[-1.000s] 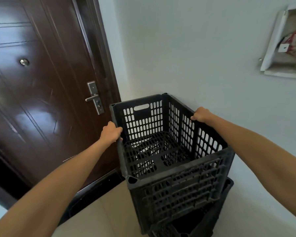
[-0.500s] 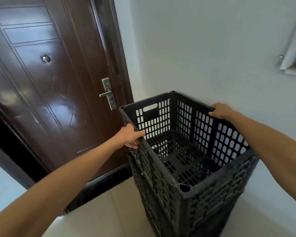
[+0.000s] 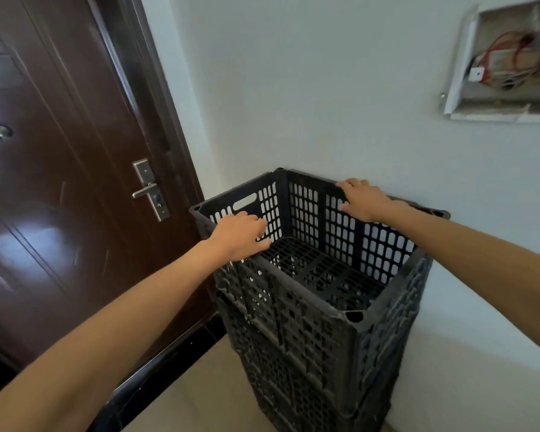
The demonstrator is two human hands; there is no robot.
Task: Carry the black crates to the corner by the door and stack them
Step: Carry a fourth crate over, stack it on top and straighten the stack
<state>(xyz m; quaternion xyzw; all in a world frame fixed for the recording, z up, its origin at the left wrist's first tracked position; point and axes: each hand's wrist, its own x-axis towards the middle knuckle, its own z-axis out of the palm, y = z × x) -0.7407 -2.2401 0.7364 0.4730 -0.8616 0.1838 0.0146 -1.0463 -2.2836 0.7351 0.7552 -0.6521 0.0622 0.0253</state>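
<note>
Both hands now loosened since a moment ago, left hand [image 3: 240, 235] and right hand [image 3: 360, 198] resting open-fingered on the rim, perforated black plastic top crate [image 3: 312, 294] seated on lower crate [image 3: 293, 388] beside glossy brown door [image 3: 60, 182]

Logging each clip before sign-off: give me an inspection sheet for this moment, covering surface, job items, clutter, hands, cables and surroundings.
Surface: beige floor, bare where visible.
Job's things: top black crate empty, sitting on a lower black crate in the corner.
Clutter: nothing seen.
Hands: left hand lies on the top crate's left rim, fingers loose; right hand lies on the wall-side rim.
Cables: red wires in an open wall box.
Surroundings: dark brown door, closed, with metal handle; white wall.
</note>
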